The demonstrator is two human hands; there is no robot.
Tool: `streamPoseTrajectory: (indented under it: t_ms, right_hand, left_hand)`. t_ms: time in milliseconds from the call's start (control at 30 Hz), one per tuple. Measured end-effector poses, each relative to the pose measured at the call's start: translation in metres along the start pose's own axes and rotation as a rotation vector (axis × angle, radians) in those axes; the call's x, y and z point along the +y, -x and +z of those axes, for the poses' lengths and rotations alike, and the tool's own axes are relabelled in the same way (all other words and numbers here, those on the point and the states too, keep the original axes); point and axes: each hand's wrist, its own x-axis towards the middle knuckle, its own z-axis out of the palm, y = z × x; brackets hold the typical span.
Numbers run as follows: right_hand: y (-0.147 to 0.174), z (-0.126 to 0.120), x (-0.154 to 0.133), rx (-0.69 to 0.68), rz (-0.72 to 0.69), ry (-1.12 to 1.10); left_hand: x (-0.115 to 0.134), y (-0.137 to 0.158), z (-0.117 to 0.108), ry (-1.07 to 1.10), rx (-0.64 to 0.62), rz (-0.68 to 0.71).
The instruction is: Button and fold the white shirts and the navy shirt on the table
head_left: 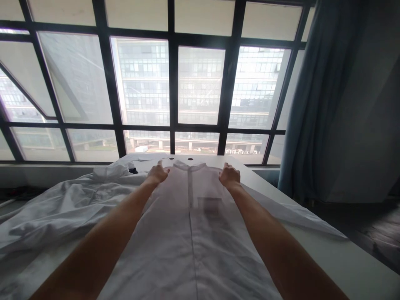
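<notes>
A white coat lies front side up and spread out before me. It has a low collar, a closed front running down its middle, and a darker square patch on the chest. At one shoulder, my left hand has its fingers curled on the cloth, with the thumb towards the collar. My right hand grips the opposite shoulder. Both arms are stretched far forward over the coat. The sleeve on the right reaches across the table towards its edge.
More crumpled white cloth is heaped at the left, with a small black item by it. The white table has two dark round holes at its far end. Windows stand beyond, and a blue-grey curtain hangs at right.
</notes>
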Motion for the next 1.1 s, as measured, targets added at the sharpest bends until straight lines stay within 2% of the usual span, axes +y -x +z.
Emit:
streamPoseTrajectory:
  t_ms: [100, 233, 367, 533, 733, 967, 1100]
  right_hand:
    - [0.020, 0.015, -0.002, -0.121, -0.079, 0.054]
    - [0.066, 0.028, -0.003, -0.272, -0.284, 0.043]
    - [0.111, 0.021, -0.004, -0.359, -0.419, -0.025]
    - [0.158, 0.000, 0.000, -0.503, -0.557, -0.149]
    - [0.206, -0.005, 0.031, -0.590, -0.575, -0.211]
    - [0.228, -0.014, 0.081, -0.587, -0.428, -0.105]
    - [0.234, -0.033, 0.091, -0.570, -0.430, -0.063]
  left_hand:
    - [-0.005, 0.022, 0.026, -0.145, -0.183, 0.108]
    - [-0.019, 0.070, 0.049, -0.322, -0.267, 0.266]
    - [-0.026, 0.122, 0.047, -0.372, -0.270, 0.331]
    - [-0.022, 0.181, 0.035, -0.301, -0.316, 0.434]
    - [-0.036, 0.222, 0.022, -0.167, -0.502, 0.429]
    - [-0.058, 0.243, 0.005, -0.177, -0.498, 0.397]
    - [-0.056, 0.254, -0.005, -0.180, -0.508, 0.405]
